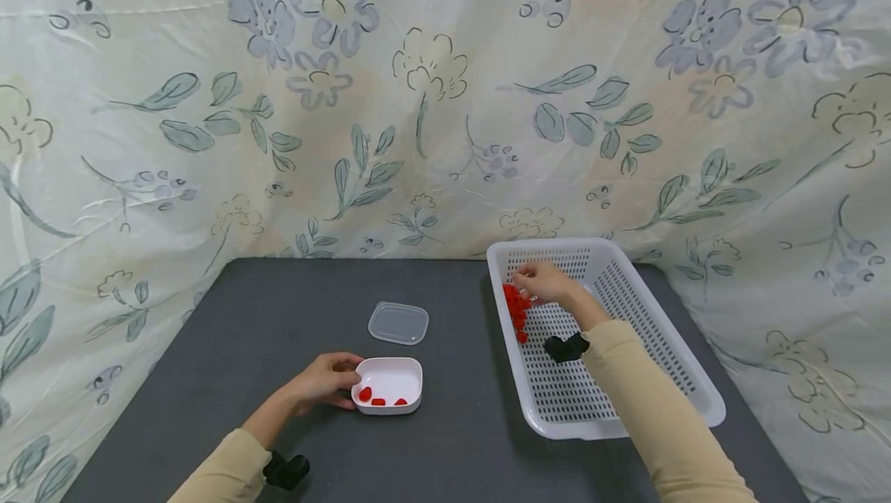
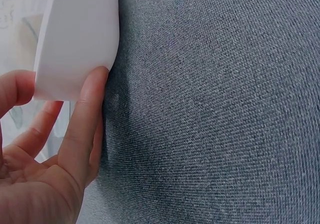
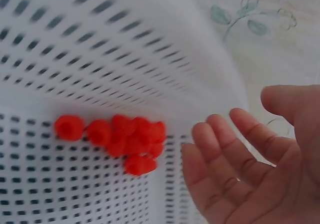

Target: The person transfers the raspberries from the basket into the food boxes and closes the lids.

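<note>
On the table (image 1: 459, 441), the white basket (image 1: 564, 395) is standing, looking stiff and light. Inside, at its far left, my right hand (image 1: 546, 283) is hovering with fingers loose, holding nothing. Left of the basket, my left hand (image 1: 326, 381) is gripping the white box (image 1: 390, 375) by its end wall, which I am judging firm enough for thumb and fingers. The clear lid (image 1: 399, 323) is lying left of the basket too, seeming thin and bendable. Smallest, the red pieces (image 3: 116, 143) are clustering along the basket's left wall, looking light; I am favouring a gentle side pinch.
</note>
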A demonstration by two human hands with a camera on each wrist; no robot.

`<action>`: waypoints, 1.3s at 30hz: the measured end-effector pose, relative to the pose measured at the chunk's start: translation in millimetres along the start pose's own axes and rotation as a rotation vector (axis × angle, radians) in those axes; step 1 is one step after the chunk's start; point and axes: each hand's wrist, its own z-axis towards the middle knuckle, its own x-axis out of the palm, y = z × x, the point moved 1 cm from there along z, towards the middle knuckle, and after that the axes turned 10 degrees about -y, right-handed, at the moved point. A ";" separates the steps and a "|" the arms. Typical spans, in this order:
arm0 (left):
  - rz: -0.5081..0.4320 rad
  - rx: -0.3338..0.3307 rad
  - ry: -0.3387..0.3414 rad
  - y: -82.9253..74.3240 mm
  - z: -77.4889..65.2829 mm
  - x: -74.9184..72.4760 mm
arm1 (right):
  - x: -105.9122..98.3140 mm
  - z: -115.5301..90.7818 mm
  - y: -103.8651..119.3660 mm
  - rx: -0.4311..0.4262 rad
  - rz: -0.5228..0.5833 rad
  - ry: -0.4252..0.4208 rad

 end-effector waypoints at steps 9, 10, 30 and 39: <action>-0.007 -0.010 0.004 -0.4 1.3 1.4 | 10.3 -5.4 -30.3 0.103 -0.007 0.032; -0.007 -0.010 0.003 -0.5 1.3 1.4 | 12.2 -5.6 -33.2 0.122 -0.008 0.032; -0.003 0.012 0.012 2.7 -0.1 0.7 | 33.0 -16.7 -58.7 0.321 -0.029 0.072; -0.006 0.011 0.004 3.0 -0.1 1.7 | 37.0 -15.8 -61.6 0.326 -0.005 0.090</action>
